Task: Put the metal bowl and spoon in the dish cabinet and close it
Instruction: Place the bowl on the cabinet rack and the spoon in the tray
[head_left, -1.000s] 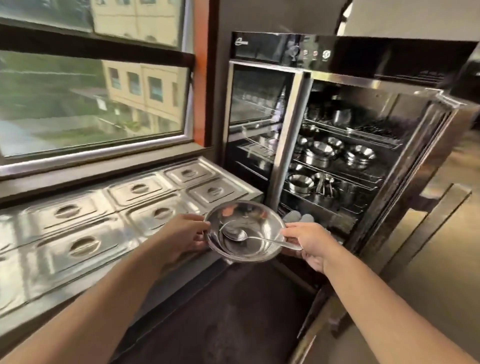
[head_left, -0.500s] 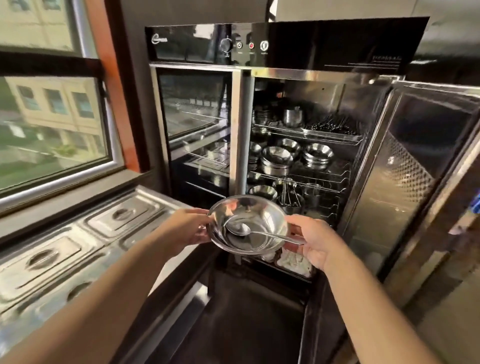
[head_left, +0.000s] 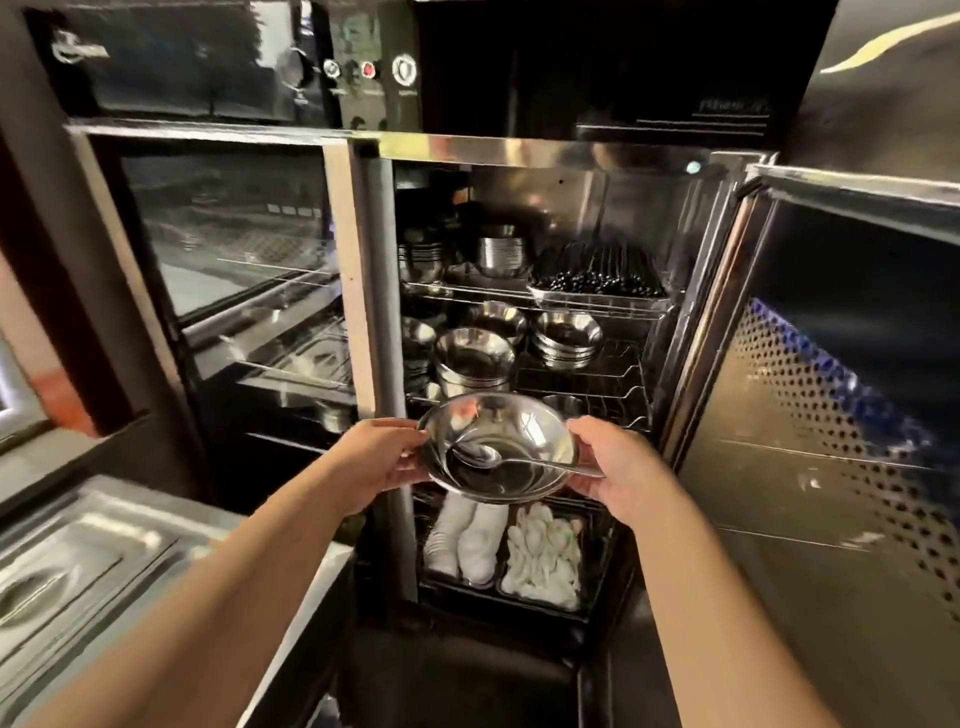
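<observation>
Just in front of the dish cabinet (head_left: 519, 150), the left hand (head_left: 376, 462) and right hand (head_left: 618, 475) each grip the metal bowl (head_left: 498, 447) by its rim, spoon (head_left: 493, 458) inside. Beyond, its door (head_left: 841, 415) stands open; nothing is shelved yet.

Hidden and cut-off parts around the two-handed grip

The shallow round polished metal bowl (head_left: 497, 448) covers the shelf directly behind the grip; the left hand's (head_left: 378, 459) fingertips vanish under its rim, and the right hand (head_left: 616, 467) hides the slim metal spoon's (head_left: 524, 459) handle end. Right of the grip, the open perforated steel cabinet door (head_left: 831, 415) runs off-frame. The panel lettering above is blurred.
</observation>
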